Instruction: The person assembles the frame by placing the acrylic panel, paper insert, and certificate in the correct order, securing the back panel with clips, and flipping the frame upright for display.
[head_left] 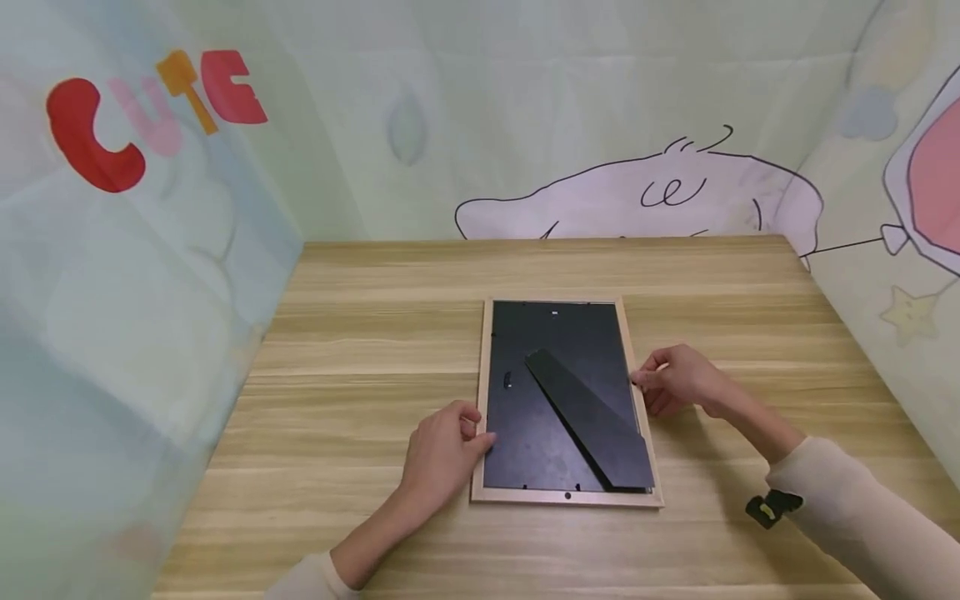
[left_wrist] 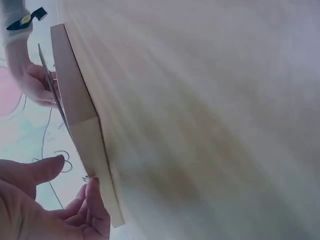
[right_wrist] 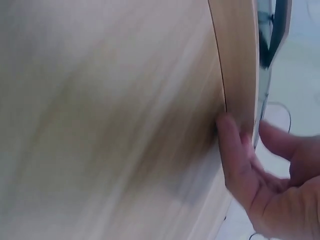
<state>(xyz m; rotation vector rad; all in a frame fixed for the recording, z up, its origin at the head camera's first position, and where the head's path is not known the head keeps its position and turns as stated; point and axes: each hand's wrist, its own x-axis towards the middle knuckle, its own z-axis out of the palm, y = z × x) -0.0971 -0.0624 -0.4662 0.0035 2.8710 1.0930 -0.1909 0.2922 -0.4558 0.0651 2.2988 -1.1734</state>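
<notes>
A wooden picture frame lies face down on the table, its black backing board showing. The black easel stand slants across the backing, its wide end at the lower right corner. At the left border is my left hand; in the left wrist view its fingertips touch the outer side, while the thumb hovers above the back. My right hand holds the right border, thumb on the top edge and fingers against the outer side. Small metal tabs line the inner edge.
The wood-grain table extends around the frame. Behind and at both sides hang printed cloth walls with cartoon drawings and letters. A black strap buckle hangs at the right sleeve.
</notes>
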